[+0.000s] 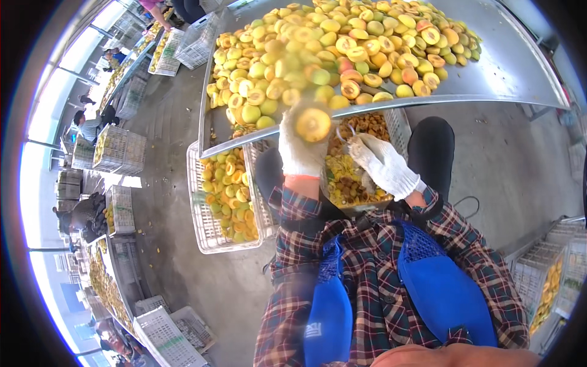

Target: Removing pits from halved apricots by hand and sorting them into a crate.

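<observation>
My left hand (300,153), in a white knit glove, holds a halved yellow stone fruit (313,125) with its cut face up. A blur on the lens hides whether the stone is still in it. Gloved likewise, my right hand (383,160) grips a thin tool with a curved wire end (340,134), just right of the fruit half. Its handle is hidden in the fingers. Below both hands, between my knees, a crate (398,130) contains brown fruit stones and yellow scraps (351,181). Many halved fruits (275,59) are heaped on the metal table (486,87) in front.
Left of my knee stands a white plastic crate (198,215) of fruit halves (231,197). The table's raised metal rim (367,108) runs just beyond my hands. More crates (539,270) stand at the right. Other people work at fruit tables (107,280) along the left.
</observation>
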The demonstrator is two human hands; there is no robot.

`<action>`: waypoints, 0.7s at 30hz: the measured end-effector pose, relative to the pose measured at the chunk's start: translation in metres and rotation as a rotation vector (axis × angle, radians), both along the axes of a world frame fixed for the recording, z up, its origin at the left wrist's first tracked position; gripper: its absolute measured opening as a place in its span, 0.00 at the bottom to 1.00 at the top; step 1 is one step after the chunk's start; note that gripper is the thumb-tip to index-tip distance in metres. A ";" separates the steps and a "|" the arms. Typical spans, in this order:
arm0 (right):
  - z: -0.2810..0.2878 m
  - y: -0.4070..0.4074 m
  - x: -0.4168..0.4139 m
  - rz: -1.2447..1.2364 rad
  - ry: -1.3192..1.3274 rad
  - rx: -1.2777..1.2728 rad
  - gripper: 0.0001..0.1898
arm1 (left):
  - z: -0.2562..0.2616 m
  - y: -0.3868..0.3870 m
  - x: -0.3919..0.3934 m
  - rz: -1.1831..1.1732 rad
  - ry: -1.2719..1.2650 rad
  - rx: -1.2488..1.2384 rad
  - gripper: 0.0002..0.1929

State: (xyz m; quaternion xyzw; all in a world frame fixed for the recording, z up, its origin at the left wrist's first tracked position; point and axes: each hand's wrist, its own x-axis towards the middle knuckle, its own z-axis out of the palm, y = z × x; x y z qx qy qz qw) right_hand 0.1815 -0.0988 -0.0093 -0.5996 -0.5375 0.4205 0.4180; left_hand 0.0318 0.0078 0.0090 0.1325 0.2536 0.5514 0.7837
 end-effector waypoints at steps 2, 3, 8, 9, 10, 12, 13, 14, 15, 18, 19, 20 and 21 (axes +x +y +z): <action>0.011 0.004 -0.008 0.014 -0.189 0.148 0.16 | 0.003 -0.008 0.004 0.020 0.047 -0.002 0.17; 0.017 0.002 -0.011 0.034 -0.328 0.382 0.16 | 0.004 -0.013 0.006 0.008 0.039 0.062 0.16; 0.027 0.001 -0.025 0.027 -0.586 0.364 0.14 | 0.003 -0.032 0.007 0.122 0.577 0.502 0.14; 0.027 0.001 -0.026 0.036 -0.636 0.523 0.14 | 0.004 -0.033 0.007 0.097 0.514 0.466 0.14; 0.027 0.001 -0.028 0.030 -0.621 0.433 0.13 | 0.005 -0.035 0.007 0.073 0.452 0.428 0.13; 0.028 0.000 -0.029 0.024 -0.605 0.338 0.12 | 0.005 -0.036 0.009 0.036 0.246 0.229 0.14; 0.028 0.001 -0.030 0.037 -0.506 0.210 0.15 | 0.004 -0.036 0.010 0.035 0.273 0.183 0.14; 0.028 0.001 -0.030 0.037 -0.418 0.104 0.20 | 0.003 -0.035 0.011 0.069 0.285 0.254 0.14; 0.027 0.002 -0.031 0.051 -0.404 0.076 0.20 | 0.000 -0.035 0.012 0.087 0.294 0.305 0.13; 0.027 0.005 -0.033 0.069 -0.309 0.199 0.21 | -0.007 -0.032 0.012 0.221 0.750 0.495 0.12; 0.027 0.006 -0.033 0.095 -0.124 0.065 0.21 | -0.010 -0.030 0.011 0.265 0.816 0.606 0.12; 0.027 0.006 -0.034 0.116 0.052 -0.036 0.21 | -0.013 -0.030 0.011 0.311 0.869 0.656 0.12; 0.028 0.006 -0.034 0.121 0.064 -0.073 0.21 | -0.015 -0.030 0.010 0.332 0.897 0.680 0.12</action>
